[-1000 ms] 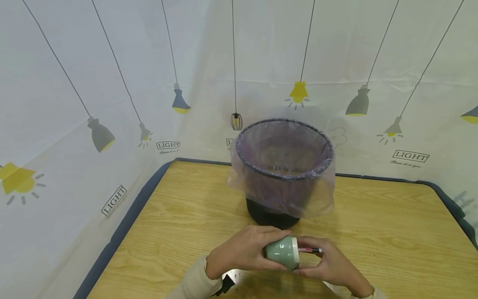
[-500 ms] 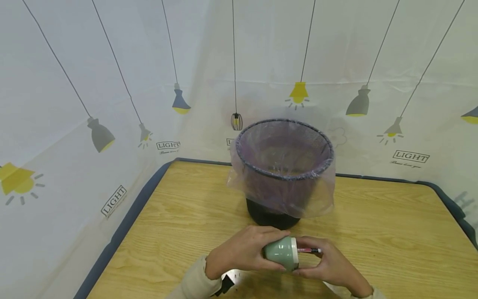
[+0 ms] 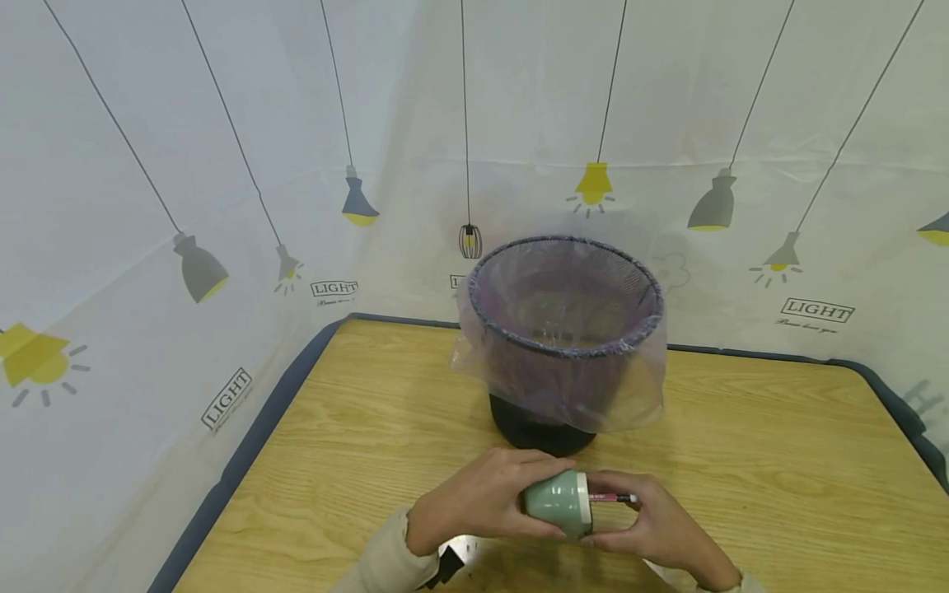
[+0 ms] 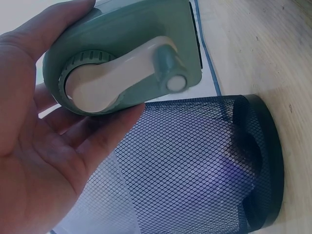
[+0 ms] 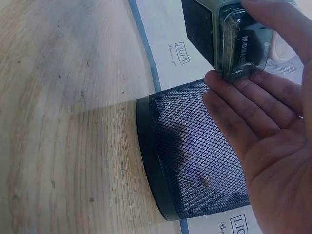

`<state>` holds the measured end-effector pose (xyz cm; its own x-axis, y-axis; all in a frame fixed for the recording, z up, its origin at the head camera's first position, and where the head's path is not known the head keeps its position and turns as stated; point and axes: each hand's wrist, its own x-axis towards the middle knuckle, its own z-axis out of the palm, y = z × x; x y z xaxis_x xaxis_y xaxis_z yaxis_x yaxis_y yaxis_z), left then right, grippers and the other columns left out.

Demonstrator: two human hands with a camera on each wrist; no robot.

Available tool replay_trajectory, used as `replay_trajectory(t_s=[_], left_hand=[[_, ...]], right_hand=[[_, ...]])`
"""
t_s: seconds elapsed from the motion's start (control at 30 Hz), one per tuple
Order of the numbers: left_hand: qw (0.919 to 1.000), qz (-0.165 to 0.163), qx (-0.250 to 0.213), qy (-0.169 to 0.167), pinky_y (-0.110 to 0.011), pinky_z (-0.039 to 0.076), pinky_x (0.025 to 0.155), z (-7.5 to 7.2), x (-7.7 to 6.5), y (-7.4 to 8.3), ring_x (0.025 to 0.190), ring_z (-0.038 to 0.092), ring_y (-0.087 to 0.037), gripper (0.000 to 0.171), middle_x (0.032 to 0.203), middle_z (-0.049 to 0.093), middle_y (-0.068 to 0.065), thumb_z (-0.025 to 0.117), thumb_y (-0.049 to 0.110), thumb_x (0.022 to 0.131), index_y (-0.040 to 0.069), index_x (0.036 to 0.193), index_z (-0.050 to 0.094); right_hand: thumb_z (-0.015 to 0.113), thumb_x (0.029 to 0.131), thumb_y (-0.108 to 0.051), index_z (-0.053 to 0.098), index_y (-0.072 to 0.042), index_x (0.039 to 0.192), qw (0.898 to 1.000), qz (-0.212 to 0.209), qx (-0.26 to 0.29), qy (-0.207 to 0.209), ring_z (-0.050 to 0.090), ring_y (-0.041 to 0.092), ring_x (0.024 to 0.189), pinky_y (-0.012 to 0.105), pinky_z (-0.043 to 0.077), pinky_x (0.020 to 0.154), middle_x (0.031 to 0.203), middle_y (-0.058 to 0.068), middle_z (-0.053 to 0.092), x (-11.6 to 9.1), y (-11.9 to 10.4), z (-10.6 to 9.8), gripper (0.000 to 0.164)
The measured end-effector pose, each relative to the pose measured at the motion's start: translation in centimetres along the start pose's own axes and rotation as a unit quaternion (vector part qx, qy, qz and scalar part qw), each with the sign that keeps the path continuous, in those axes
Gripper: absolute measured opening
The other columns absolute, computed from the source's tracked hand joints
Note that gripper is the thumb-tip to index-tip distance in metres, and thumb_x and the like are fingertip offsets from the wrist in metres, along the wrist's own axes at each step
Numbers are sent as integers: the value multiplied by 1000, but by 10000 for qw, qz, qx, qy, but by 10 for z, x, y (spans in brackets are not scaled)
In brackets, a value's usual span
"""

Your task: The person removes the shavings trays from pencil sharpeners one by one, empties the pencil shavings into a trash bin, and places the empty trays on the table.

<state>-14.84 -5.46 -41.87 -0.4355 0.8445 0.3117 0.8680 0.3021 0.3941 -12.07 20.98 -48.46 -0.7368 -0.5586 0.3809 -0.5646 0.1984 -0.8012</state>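
Observation:
A green hand-crank pencil sharpener point(image 3: 558, 504) is held off the table between both hands. My left hand point(image 3: 493, 498) grips its body from the left, thumb and fingers on opposite sides, and the pale crank point(image 4: 117, 80) faces the left wrist camera. My right hand point(image 3: 656, 523) grips the other end, fingertips touching the clear shavings drawer point(image 5: 246, 46), which has a printed label and some debris inside. A short pink-and-black stick with a white end point(image 3: 614, 497) juts from that end between the right thumb and fingers; its kind is unclear.
Behind the hands, a black mesh wastebasket point(image 4: 190, 161) with a translucent purple liner point(image 3: 623, 395) stands on the wooden table point(image 3: 356, 412). A small black object point(image 3: 447, 568) lies by the left sleeve. A sheet printed with lamps point(image 3: 415, 107) hangs around the table.

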Motion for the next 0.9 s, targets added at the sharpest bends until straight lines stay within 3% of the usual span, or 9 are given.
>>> replay_trajectory(t_s=[0.33,0.9], left_hand=[[10000,-50,-74,27,-6,46,81,-4,-2,-2,101,64,-4,73,127,65,-4,84,39,79,8,139,56],[9997,-219,-54,-52,-6,46,80,-5,-4,-2,101,64,-4,72,127,66,-3,82,41,80,12,140,56]], right_hand=[[81,80,-3,59,-4,133,9995,-253,194,-19,64,12,112,29,57,88,128,7,65,0,-1,-5,57],[80,82,-5,60,-6,133,9990,175,419,-21,64,11,112,33,58,88,130,7,65,-3,-4,-6,55]])
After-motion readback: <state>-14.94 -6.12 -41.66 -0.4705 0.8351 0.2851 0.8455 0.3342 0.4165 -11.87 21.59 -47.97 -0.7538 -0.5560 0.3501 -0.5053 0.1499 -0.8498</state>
